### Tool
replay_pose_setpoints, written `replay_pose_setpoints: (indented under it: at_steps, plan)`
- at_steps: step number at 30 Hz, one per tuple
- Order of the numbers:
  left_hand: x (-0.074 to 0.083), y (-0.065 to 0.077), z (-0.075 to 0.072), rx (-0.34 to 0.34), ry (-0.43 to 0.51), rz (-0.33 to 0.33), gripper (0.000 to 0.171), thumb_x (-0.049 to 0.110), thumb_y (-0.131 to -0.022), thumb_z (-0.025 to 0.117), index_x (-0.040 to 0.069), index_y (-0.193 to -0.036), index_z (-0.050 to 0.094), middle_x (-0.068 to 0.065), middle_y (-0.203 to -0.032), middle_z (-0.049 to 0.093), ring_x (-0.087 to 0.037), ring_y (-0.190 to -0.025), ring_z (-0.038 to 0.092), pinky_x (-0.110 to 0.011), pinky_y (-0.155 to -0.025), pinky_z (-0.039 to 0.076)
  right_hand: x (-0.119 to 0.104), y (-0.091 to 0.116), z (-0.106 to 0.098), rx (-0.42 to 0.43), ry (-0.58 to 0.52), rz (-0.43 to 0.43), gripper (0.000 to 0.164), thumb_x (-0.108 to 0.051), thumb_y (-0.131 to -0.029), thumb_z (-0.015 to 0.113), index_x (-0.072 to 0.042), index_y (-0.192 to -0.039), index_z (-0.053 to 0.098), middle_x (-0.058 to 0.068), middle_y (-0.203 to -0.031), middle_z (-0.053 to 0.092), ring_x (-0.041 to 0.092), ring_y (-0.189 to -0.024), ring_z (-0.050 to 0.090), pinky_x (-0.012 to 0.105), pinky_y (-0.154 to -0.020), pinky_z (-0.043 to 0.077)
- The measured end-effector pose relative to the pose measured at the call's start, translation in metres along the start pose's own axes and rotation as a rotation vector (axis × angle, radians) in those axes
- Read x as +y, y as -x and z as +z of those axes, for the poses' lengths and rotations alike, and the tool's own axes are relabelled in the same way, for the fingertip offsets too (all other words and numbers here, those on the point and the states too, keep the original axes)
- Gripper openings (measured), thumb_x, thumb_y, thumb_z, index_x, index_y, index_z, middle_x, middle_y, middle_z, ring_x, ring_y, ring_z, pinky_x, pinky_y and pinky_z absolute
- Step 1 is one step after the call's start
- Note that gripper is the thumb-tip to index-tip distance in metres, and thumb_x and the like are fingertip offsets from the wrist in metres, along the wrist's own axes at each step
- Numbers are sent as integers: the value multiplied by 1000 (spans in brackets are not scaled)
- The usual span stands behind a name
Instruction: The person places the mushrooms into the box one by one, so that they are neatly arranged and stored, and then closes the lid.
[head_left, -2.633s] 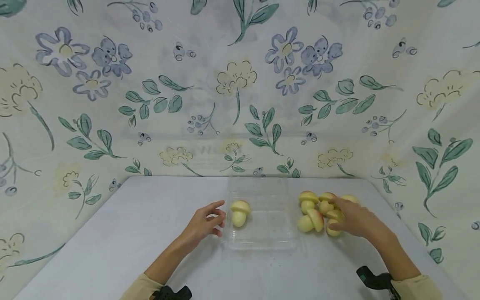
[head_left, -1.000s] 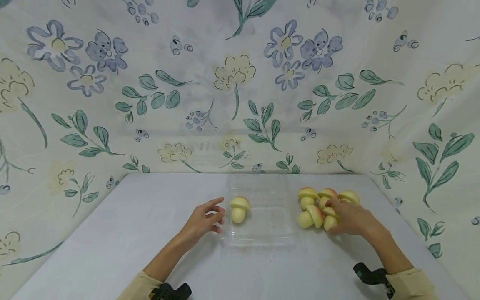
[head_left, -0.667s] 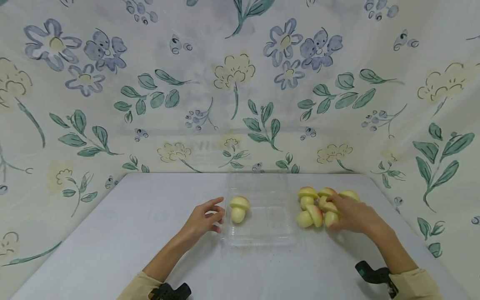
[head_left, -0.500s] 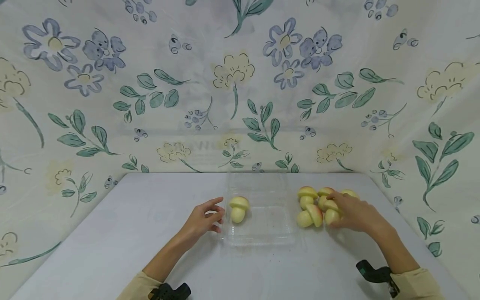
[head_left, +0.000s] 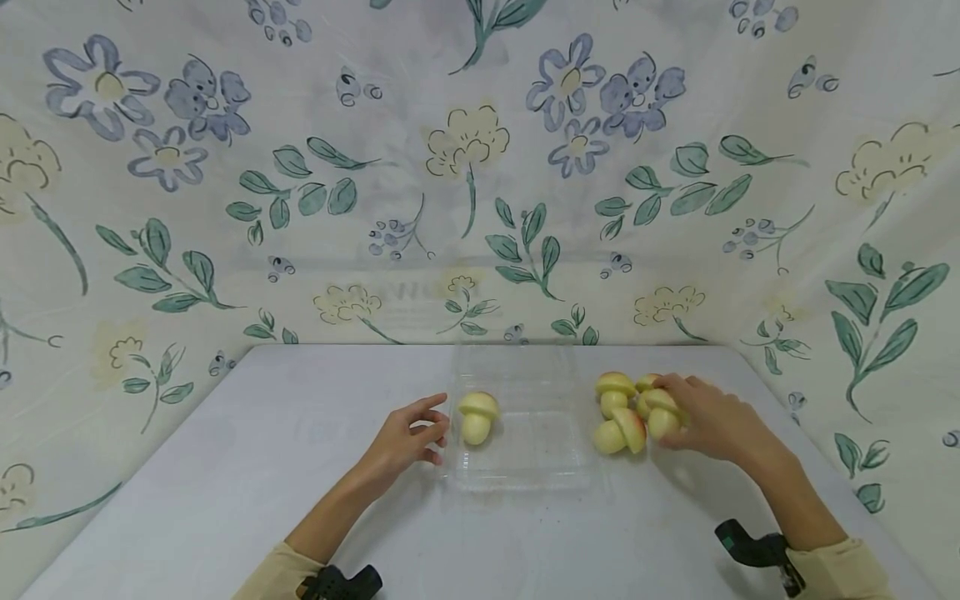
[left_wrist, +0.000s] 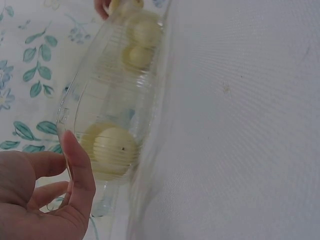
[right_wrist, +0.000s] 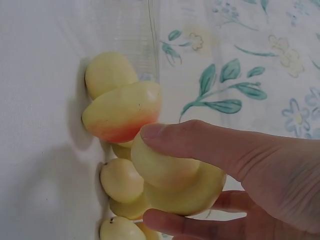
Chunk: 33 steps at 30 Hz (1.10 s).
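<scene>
My right hand (head_left: 712,421) holds a yellow toy mushroom (head_left: 663,415), thumb on its stem (right_wrist: 162,162) and fingers round the cap in the right wrist view. It is raised above the other toy mushrooms, one of them a mushroom with a reddish cap (head_left: 622,432). My left hand (head_left: 405,437) pinches the left rim of a clear plastic container (left_wrist: 107,80), with the rim between thumb and fingers in the left wrist view. One toy mushroom (head_left: 477,418) lies inside the container at its left side.
More toy mushrooms (head_left: 614,392) lie in a cluster to the right of the container. The white tabletop (head_left: 510,550) ends at the back against a floral cloth (head_left: 465,208). A black wrist camera (head_left: 750,546) sits at each sleeve.
My right hand has taken hold of a toy mushroom in the cluster and raised it slightly. The left hand stays at the container's rim. The head view has shifted slightly.
</scene>
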<state>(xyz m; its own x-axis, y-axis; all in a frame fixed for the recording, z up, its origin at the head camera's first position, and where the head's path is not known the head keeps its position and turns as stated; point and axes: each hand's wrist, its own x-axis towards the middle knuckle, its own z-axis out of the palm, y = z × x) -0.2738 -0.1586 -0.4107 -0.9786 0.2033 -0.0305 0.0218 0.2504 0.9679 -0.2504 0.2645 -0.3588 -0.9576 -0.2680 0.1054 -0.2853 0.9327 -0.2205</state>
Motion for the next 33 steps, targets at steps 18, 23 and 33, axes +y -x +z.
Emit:
replay_pose_setpoints:
  at_steps: [18,23,33]
  plan:
    - [1,-3,-2,-23,-1,8,56,6,-96,58,2,-149,39,-14,-113,54,-14,-81,58,-25,-63,58,-14,-2,-10,95,-5,-54,69,-33,-76,82,-16,-134,49,17,-117,61,27,-90,60,41,-65,51]
    - [1,-3,-2,-30,-2,8,56,7,-97,58,3,-149,38,-14,-114,54,-14,-81,58,-25,-64,58,-22,-7,-13,100,-18,-90,70,-35,-77,82,-16,-135,48,14,-114,61,23,-88,58,38,-64,49]
    - [-2,-4,-1,-8,-2,-7,55,6,-97,58,4,-148,40,-14,-113,54,-15,-82,59,-25,-64,58,-43,-23,-13,65,-45,-114,67,-36,-79,80,-20,-136,49,11,-116,61,23,-90,59,37,-64,48]
